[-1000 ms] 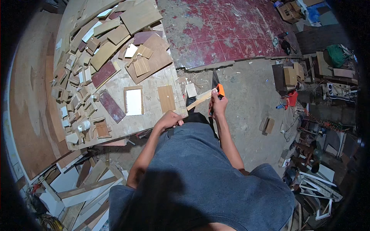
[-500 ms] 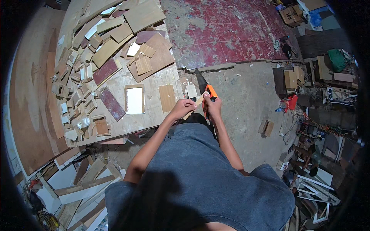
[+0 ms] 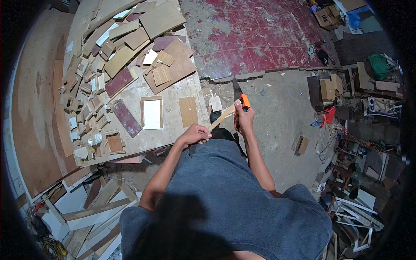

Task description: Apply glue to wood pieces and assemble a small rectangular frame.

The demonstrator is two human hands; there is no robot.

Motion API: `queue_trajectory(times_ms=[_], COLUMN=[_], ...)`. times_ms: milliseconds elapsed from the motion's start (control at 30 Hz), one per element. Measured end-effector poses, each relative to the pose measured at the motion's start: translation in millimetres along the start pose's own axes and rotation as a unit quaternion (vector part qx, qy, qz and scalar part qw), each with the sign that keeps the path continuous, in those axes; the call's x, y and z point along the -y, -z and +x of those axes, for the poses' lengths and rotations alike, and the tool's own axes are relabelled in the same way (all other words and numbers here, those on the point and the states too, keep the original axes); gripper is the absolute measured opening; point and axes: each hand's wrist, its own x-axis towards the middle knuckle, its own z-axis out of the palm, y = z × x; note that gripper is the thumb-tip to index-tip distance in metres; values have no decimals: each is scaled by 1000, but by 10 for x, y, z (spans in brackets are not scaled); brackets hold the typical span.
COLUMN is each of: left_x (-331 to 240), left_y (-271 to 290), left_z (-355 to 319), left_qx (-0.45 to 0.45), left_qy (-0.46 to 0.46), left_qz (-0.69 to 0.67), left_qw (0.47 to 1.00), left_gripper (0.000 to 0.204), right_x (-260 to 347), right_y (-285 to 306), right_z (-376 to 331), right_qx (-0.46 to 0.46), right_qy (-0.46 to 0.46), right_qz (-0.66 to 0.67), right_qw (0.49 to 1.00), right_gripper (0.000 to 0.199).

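My right hand (image 3: 245, 118) is closed round the orange handle of a handsaw (image 3: 246, 101), whose dark blade points away from me. A thin, pale wood strip (image 3: 222, 118) slants between my hands. Its far end meets the thumb side of my right hand; whether that hand also pinches it I cannot tell. The fingers of my left hand (image 3: 195, 134) are closed on the strip's near end, in front of my waist. On the worktable just beyond my left hand lie a brown wood panel (image 3: 188, 112) and a small wooden frame (image 3: 141, 113) around a white panel.
The worktable (image 3: 169, 123) on my left bears several wood blocks and boards, including a dark red board (image 3: 127, 117). Below it, offcuts (image 3: 97, 212) are piled. A small block (image 3: 300, 145) lies on the concrete floor (image 3: 277, 121) to my right, with clutter along the far right.
My left hand has drawn back toward me and left, so more of the strip shows between my hands. My right hand and the saw have shifted slightly right.
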Motion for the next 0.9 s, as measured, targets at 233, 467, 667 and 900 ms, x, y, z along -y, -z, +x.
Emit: queue_trajectory(times_ms=[233,467,667,900], left_x=[-44,-567,-507,-409], left_y=[-21,-478,-355,-120], left_z=[35,-140,-113,-145], left_qx=[-161,-224,-290,-241], left_qy=[-102,-258,-295,-174], left_qz=[94,417,339,113], left_qw=[977,842,845,948], left_gripper=[27,28,20,19], right_x=[39,-126,-90,-68], right_y=[-128,-199,-174,35], right_z=[-42,21,-94,-206], right_qx=[-58,-113,-102,69], right_qy=[-22,-47,-63,-73], right_qz=[-82,-66,-9,-12], right_qw=[995,990,993,995], right_gripper=[26,26,25,21])
